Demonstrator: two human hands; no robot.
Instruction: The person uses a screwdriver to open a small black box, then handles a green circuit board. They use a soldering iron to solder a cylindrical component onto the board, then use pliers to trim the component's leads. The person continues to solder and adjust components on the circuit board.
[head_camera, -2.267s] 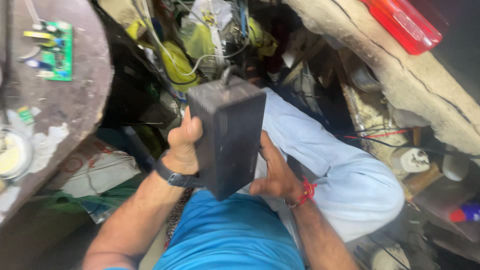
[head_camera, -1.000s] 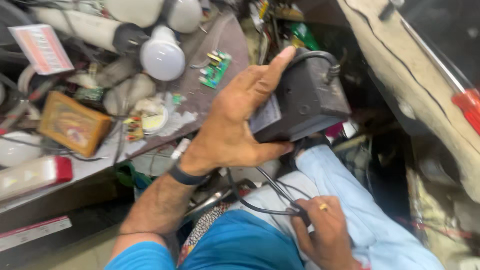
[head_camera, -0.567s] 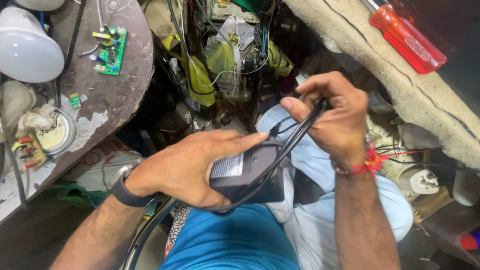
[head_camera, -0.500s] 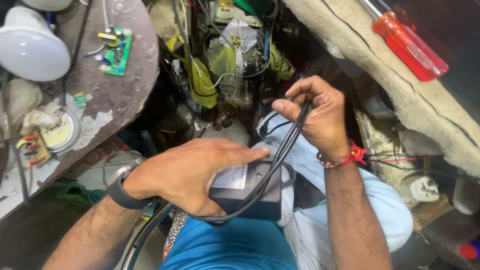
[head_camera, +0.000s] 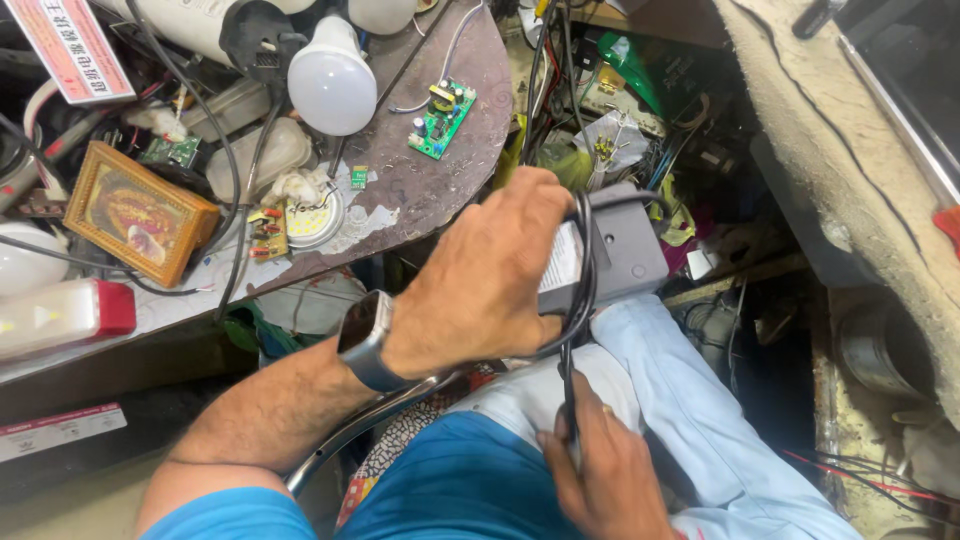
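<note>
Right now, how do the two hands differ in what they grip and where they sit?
The left hand lies spread over the grey box, fingers on top; the right hand is closed in a grip on the black cable alone. The left hand sits higher, near the cluttered worktop; the right hand is low, by the lap. The left wrist wears a watch; the right hand shows a ring. Both touch the same looped cable.

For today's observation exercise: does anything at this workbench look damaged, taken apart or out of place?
Yes. A bulb base lies open on the bench, its cover off and its inner disc bare. A loose green circuit board lies nearby. The left hand holds a grey box; the right hand grips its black cord.
</note>
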